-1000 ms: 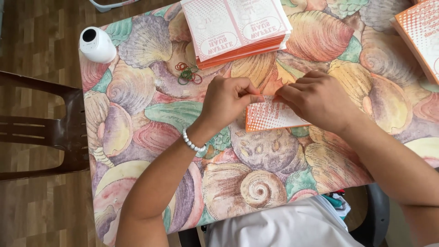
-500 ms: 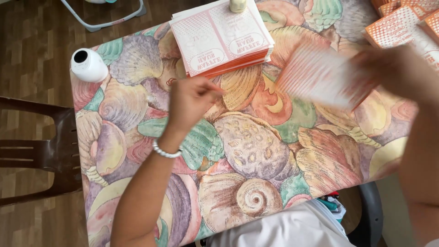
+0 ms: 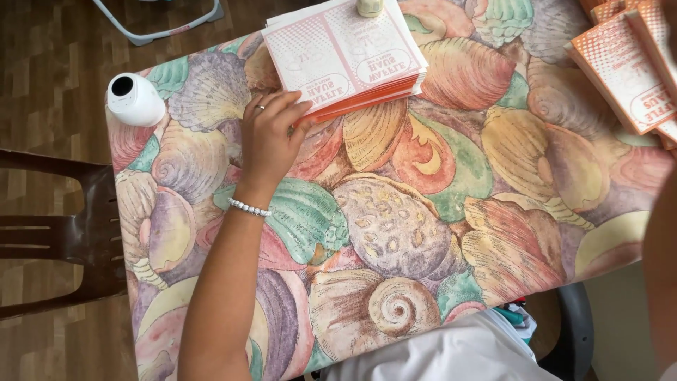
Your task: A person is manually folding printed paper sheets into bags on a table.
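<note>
My left hand (image 3: 271,137) is now up in the upper middle of the picture, at the near left corner of the stack of flat pink and white paper bags (image 3: 345,56). A second ago both my hands were lower down, in the middle of the table, pressing on one folded orange bag. Half a second ago my right hand was swinging that bag off to the right. Now that bag is gone from the middle, and the shell tablecloth (image 3: 395,226) is bare there. My left fingers are spread a little and curled, and the tips touch the edge of the top sheet. I cannot tell if they have pinched it yet or are only resting on it. My right hand is out of sight, and only a bit of my right arm (image 3: 663,268) shows at the right edge, so I cannot tell what those fingers do. The pile of folded orange bags (image 3: 627,70) sits in the upper right corner. It looks like one bag is done and put away, and I think I am reaching for a new flat one. A white round bottle (image 3: 134,99) stands in the upper left, just at the table corner, and a dark chair (image 3: 63,240) stands at the left side.
</note>
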